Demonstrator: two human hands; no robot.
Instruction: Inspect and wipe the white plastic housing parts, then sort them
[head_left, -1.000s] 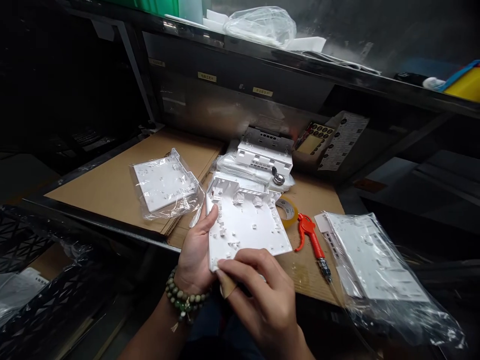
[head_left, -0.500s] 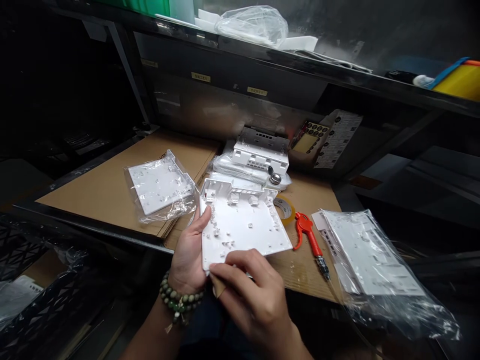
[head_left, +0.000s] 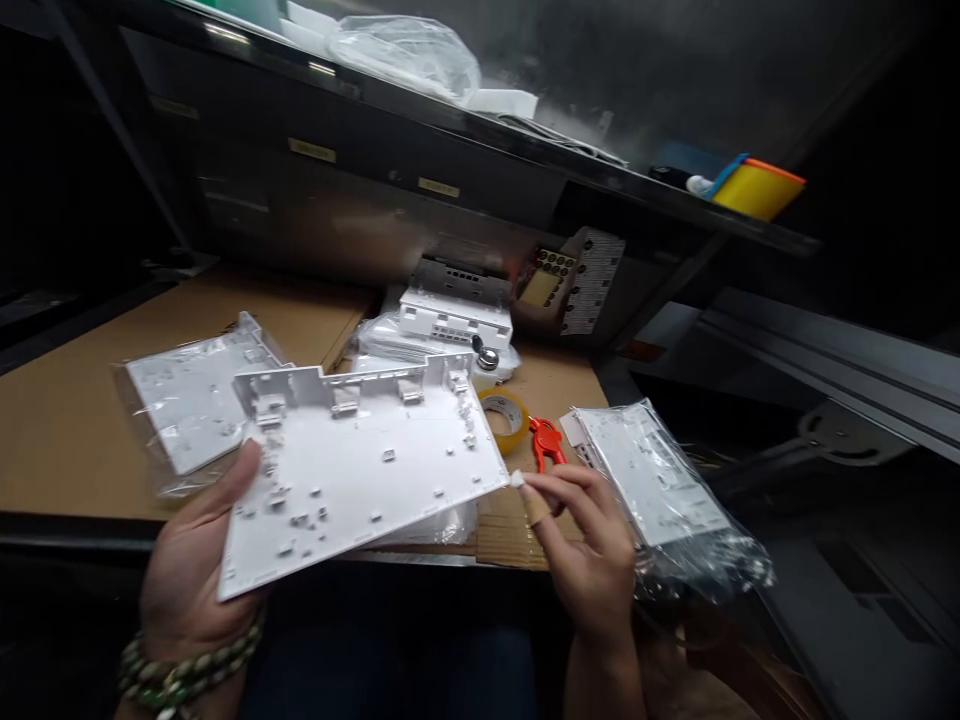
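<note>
A white plastic housing panel (head_left: 360,470), with clips and a raised rear wall, is tilted over the table's front edge. My left hand (head_left: 187,575) grips it at the left side, thumb on the inner face and fingers hidden beneath. My right hand (head_left: 592,550) pinches a small white wad (head_left: 517,479) between thumb and forefinger at the panel's right front corner. What the wad is made of I cannot make out. A tan bandage-like wrap (head_left: 535,507) covers one fingertip of that hand. Behind it lies a red air blow gun (head_left: 546,443), partly hidden by the fingers.
Bagged white panels lie at left (head_left: 184,400) and right (head_left: 660,475). A yellow tape roll (head_left: 514,436), a metal-capped bottle (head_left: 487,358) and another white housing (head_left: 457,312) on plastic bags stand behind. A dark shelf (head_left: 360,95) crosses above.
The panel has moved left and nearer, turned in my left hand. My right hand has shifted from its lower left corner to its right corner. The camera view has also swung.
</note>
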